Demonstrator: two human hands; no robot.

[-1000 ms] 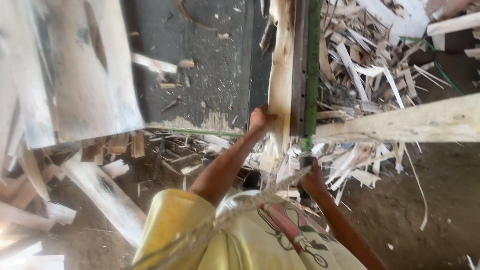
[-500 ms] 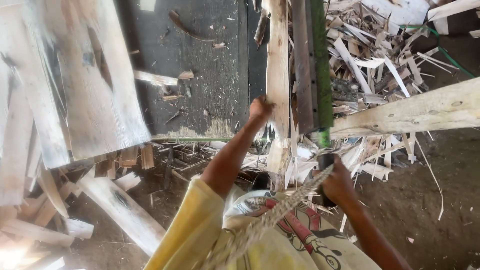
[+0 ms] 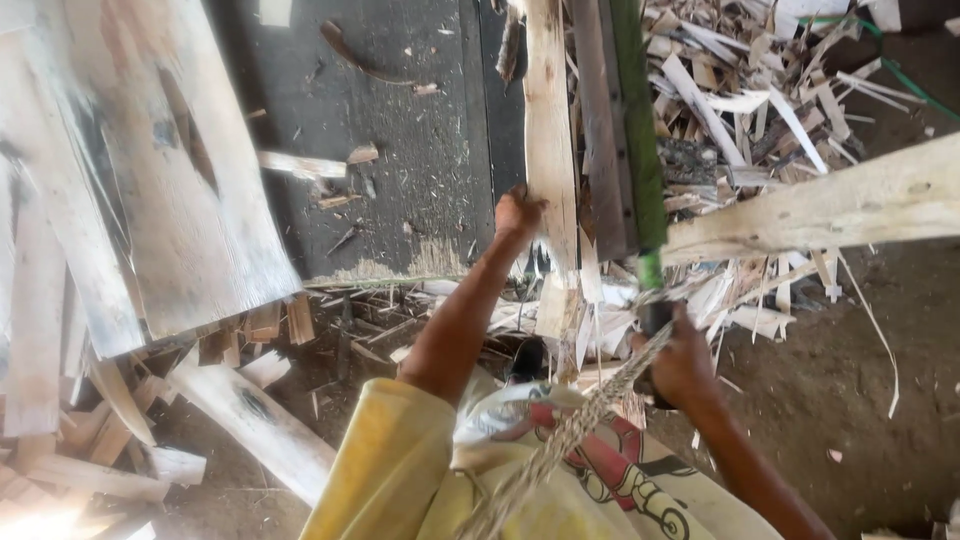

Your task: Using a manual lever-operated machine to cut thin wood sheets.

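2 hands at work on 1 upright plank, catalogued as we find them.

Item 1: wooden plank, pale, narrow. Its long axis runs up and down the view, the near end low by the scrap heap, the far end pointing away from us past the top edge. It stands just beside a dark worktop strewn with chips.

Item 2: left hand, fingers closed on the plank's left edge, steadying it.

Item 3: right hand, fingers clamped around the dark handle of a long green-backed blade, which lies alongside the plank, parallel to it, tip pointing away.

Item 4: offcuts and slivers, heaped right of the blade; a thick beam crosses them at a slant.

Step in hand, as we judge it: trimming or splitting the plank along its length. The next stroke would call for a firm left grip kept well apart from the blade's edge.
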